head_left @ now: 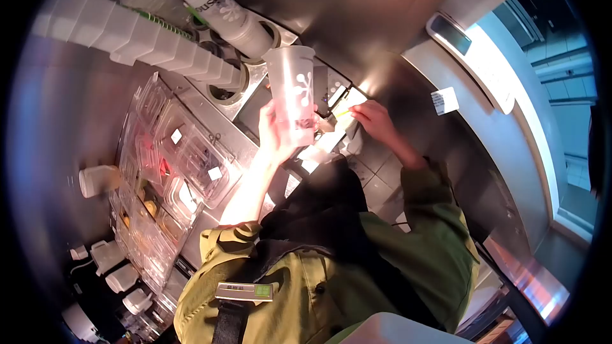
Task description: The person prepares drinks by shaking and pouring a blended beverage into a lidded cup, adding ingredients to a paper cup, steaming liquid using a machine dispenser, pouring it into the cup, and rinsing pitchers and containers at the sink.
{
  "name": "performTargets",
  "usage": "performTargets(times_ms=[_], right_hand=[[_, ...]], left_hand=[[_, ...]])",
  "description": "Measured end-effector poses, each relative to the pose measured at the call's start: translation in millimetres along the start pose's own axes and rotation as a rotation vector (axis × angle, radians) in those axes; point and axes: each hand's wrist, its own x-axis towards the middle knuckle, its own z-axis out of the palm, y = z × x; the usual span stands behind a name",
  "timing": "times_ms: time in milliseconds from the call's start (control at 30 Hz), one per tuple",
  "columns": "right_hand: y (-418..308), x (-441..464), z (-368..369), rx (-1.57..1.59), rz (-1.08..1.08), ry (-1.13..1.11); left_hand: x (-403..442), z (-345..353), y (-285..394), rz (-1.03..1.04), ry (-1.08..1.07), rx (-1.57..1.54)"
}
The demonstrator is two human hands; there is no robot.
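My left hand (275,137) is wrapped round a tall translucent plastic cup (293,76) with a white branching logo and dark print near its base. The cup stands nearly upright in front of me, its wide rim at the far end. To the right, the fingers of my right hand (376,121) are closed in a pinch at a thin yellow strip (345,113); its exact kind is too small to tell. Beyond and below those fingertips lies a brightly lit white surface (355,97), partly hidden by the cup and hands.
Stacked white cups (146,38) lie along the upper left, beside another printed cup stack (229,19) in a round-holed holder (287,35). Clear-lidded food containers (197,153) fill the left counter. A device with a screen (449,32) sits on the right ledge.
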Motion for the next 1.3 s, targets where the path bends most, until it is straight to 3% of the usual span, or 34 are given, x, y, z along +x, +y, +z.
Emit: performTargets(times_ms=[100,200,300,400,533,633,767,967,1067,1167,1300], right_hand=[[1.9,-6.6,1.8,0.021,-0.090,0.087],[-6.6,-9.4,-6.9,0.040,-0.101,0.203],[-33.0,-7.3,-29.2,0.065,0.028,0.323],[-88.7,1.3,-63.4,0.595,0.332,0.310],[-121.2,22.6,-79.8,0.932,0.437,0.088],[-138.1,32.1,-78.3,0.934,0.508,0.028],[-144.4,33.4,-67.1,0.990,0.416,0.047],[-145.7,28.2,-57.6,0.685,0.414,-0.098],[-159.2,23.9,-38.2,0.598,0.299,0.104],[-148.8,17.9,-22.3,0.571,0.346,0.120],[-153.0,13.8,-24.0,0.695,0.361,0.094]], left_hand=[[-4.4,-15.9,-1.1,-0.094,-0.311,-0.338],[-16.1,-16.7,-1.9,0.022,-0.059,-0.041],[-25.1,-19.4,-12.3,0.199,0.224,0.303],[-28.5,-19.2,-16.3,0.310,0.286,0.640],[-31.6,-7.0,-21.2,0.374,0.224,0.800],[-41.4,15.6,-22.9,0.391,0.173,0.865],[-52.9,30.4,-27.8,0.423,0.180,0.881],[-64.9,28.8,-34.5,0.471,0.223,0.887],[-70.0,31.6,-42.2,0.440,0.251,0.749],[-73.8,28.7,-48.1,0.372,0.274,0.578],[-74.6,2.0,-55.8,0.382,0.282,0.657]])
